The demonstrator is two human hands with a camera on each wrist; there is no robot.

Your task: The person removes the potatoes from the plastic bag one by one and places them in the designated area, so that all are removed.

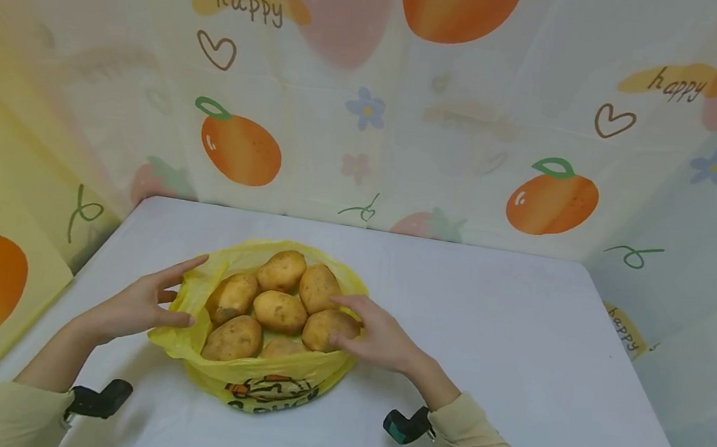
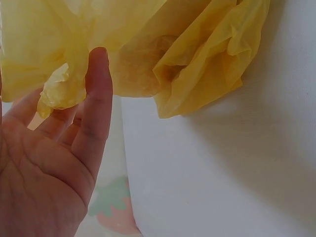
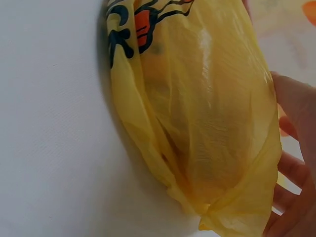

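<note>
A yellow plastic bag point(image 1: 198, 294) stands with its mouth wide on the white table, dark print on its front. Inside lie several potatoes point(image 1: 280, 312). At the bag's left rim is my left hand point(image 1: 143, 302), thumb and fingers spread apart; the left wrist view shows its fingers point(image 2: 96, 108) extended against the thin plastic point(image 2: 197, 74). Over the right rim reaches my right hand point(image 1: 382, 335), its thumb and forefinger spread across the rightmost potato point(image 1: 327, 327). In the right wrist view the bag's side point(image 3: 212, 113) hides the fingertips.
The white table point(image 1: 486, 326) extends to the right of the bag and behind it. A curtain point(image 1: 446, 152) printed with oranges, hearts and flowers hangs behind and at both sides. A dark wrist camera point(image 1: 99, 398) sits on the left wrist, another camera point(image 1: 407, 426) on the right.
</note>
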